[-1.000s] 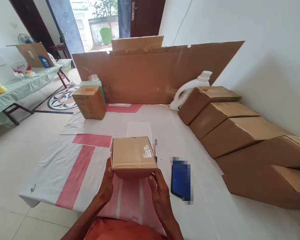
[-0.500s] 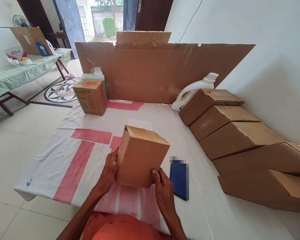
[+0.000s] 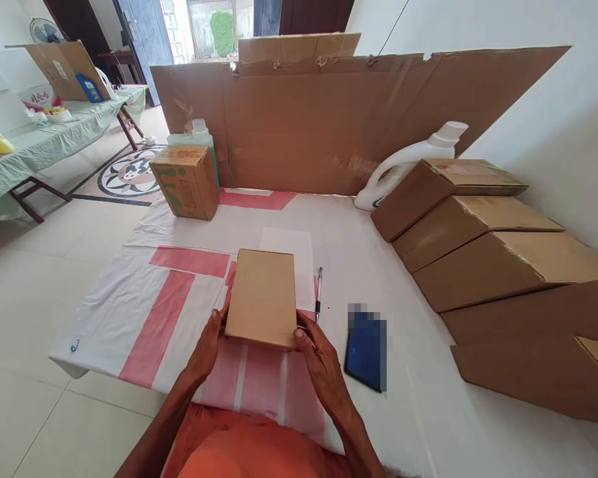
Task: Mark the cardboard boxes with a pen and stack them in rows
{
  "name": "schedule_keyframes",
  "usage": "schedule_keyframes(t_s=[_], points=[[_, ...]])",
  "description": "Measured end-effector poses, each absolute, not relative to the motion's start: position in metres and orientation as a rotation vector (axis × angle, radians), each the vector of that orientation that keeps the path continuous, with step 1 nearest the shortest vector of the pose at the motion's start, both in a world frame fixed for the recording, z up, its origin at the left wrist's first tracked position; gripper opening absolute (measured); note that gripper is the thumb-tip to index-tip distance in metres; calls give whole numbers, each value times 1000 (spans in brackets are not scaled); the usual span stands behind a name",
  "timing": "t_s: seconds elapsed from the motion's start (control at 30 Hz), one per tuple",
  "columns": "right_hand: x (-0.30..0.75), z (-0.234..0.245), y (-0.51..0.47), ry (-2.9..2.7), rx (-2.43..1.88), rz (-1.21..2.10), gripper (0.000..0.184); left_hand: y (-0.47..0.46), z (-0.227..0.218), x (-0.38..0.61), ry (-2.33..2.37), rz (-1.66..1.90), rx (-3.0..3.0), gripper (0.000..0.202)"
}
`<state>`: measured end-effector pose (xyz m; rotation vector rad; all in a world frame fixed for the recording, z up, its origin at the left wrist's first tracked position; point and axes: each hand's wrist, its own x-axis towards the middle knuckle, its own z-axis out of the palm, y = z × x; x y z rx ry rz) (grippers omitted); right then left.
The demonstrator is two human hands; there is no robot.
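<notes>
A plain brown cardboard box (image 3: 262, 297) is between my two hands, over the middle of the cloth-covered table (image 3: 403, 398). My left hand (image 3: 208, 342) grips its left side, its fingers partly hidden behind the box. On the lower right corner, my right hand (image 3: 320, 355) presses with the thumb in front and the fingers along the side. Just beyond the box lies a white sheet of paper (image 3: 286, 242). A pen (image 3: 319, 292) lies to the right of the box, and a dark blue phone (image 3: 366, 352), partly blurred out, is right of my right hand.
Several cardboard boxes (image 3: 498, 265) stand in a slanting row on the right, by a white jug (image 3: 408, 156). A printed carton (image 3: 187, 182) sits at the far left before a green-tinted bottle (image 3: 199, 133). A cardboard panel (image 3: 289, 126) stands along the back edge.
The box has turned and tipped so one flat face shows toward me, and it sits slightly lower. The pen has come into sight beside it. My view has tilted down.
</notes>
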<state>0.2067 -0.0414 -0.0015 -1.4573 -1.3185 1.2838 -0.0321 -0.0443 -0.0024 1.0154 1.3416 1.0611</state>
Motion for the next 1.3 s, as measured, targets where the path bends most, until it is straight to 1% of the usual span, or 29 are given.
schedule_keyframes(t_s=[0.1, 0.17, 0.23, 0.37, 0.43, 0.57, 0.7, 0.73, 0.77, 0.87, 0.93, 1.0, 1.07, 1.23, 1.3], points=[[209, -2, -42, -1248, -1437, 1355, 80, -48, 11, -36, 1419, 997, 1164, 84], [211, -2, -39, -1147, -1430, 1349, 84, -51, 25, -38, 1429, 997, 1322, 84], [213, -4, -34, -1019, -1380, 1406, 80, -53, 40, -39, 1396, 1002, 1488, 82], [213, -9, -28, -753, -1152, 1661, 64, -55, 63, -40, 1339, 1013, 1762, 78], [208, -12, -28, -668, -1110, 1766, 64, -53, 68, -40, 1340, 1021, 1869, 81], [199, -15, -30, -612, -1164, 1847, 73, -46, 67, -37, 1331, 967, 1964, 92], [203, 5, -33, -859, -1121, 1821, 91, -39, 66, -38, 1409, 1017, 2025, 92], [206, 16, -35, -954, -1133, 1790, 89, -37, 67, -39, 1425, 1064, 2006, 88], [210, 28, -37, -1066, -1164, 1755, 84, -36, 69, -41, 1419, 1107, 1957, 84], [218, 69, -49, -1481, -1320, 1687, 55, -34, 76, -44, 1290, 1136, 1677, 71], [221, 91, -57, -1690, -1353, 1674, 43, -34, 81, -43, 1182, 1044, 1476, 67], [221, 103, -64, -1748, -1332, 1663, 40, -35, 84, -38, 1102, 928, 1327, 64], [221, 106, -68, -1730, -1337, 1631, 39, -36, 86, -32, 1064, 866, 1234, 60], [212, 94, -60, -1643, -1365, 1579, 40, -35, 86, -25, 1098, 962, 1055, 49], [204, 94, -52, -1604, -1383, 1481, 41, -33, 84, -22, 1112, 1030, 997, 47]])
